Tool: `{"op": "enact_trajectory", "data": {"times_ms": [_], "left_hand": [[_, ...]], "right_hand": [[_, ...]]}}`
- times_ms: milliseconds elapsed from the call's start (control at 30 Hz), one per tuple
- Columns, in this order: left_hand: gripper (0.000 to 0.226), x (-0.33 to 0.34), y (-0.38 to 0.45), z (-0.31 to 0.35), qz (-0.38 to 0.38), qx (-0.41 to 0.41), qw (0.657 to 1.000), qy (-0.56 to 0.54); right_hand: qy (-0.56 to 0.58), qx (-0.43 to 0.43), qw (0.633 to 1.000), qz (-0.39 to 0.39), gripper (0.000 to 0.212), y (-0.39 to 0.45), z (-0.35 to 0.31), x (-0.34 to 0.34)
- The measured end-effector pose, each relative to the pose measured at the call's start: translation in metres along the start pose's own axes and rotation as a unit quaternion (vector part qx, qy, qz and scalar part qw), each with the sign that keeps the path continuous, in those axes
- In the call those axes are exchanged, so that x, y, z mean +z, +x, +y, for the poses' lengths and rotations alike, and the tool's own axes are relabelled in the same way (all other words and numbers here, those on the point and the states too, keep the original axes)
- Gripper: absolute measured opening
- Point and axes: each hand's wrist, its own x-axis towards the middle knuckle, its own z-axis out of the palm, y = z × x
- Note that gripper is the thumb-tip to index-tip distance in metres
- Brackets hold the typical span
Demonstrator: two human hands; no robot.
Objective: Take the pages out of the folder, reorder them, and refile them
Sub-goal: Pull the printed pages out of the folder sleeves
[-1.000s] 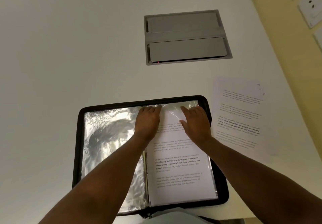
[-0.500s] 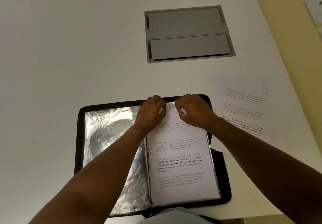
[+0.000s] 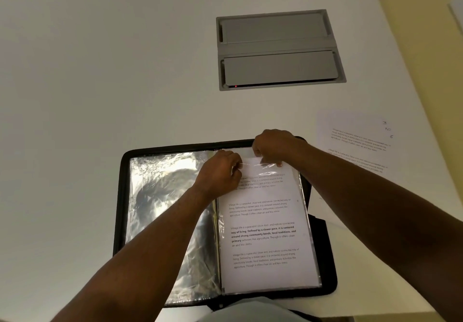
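From the head camera, a black folder (image 3: pixel 120 211) lay open on a white table (image 3: pixel 100 71), near the person. Its left side showed shiny, crinkly, see-through plastic pockets (image 3: pixel 162 209) with no paper to be seen in them. Its right side showed a printed page (image 3: pixel 265 236) with four blocks of words, tucked inside a clear plastic sleeve (image 3: pixel 307 226). The left hand (image 3: pixel 220 174) was at the far left corner of that page, and its fingers were curled and pinching the thin edge of the sleeve. The right hand (image 3: pixel 273 146) was at the far edge of the page, just beside the left hand, and its fingers were curled down and pinching the top of the page. Both bare arms reached out over the folder. To the right of the folder, apart from it, a loose pile of printed pages (image 3: pixel 355 146) lay flat on the table, with small numbers written by hand in its far right corner. Farther away on the table sat a grey flap box (image 3: pixel 278 48) set into the top, with a tiny red light on its near edge. A yellow wall (image 3: pixel 426 33) stood on the far right.
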Motion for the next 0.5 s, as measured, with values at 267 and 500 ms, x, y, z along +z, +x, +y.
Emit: {"op": "enact_trajectory", "data": {"times_ms": [267, 500], "left_hand": [[0.016, -0.002, 0.0, 0.0, 0.001, -0.002, 1.0, -0.014], [0.038, -0.001, 0.004, 0.006, 0.037, -0.01, 0.999, -0.025]], "right_hand": [[-0.058, 0.046, 0.996, -0.041, 0.046, 0.013, -0.01, 0.003], [-0.035, 0.04, 0.998, -0.024, 0.041, 0.02, 0.005, -0.044]]}}
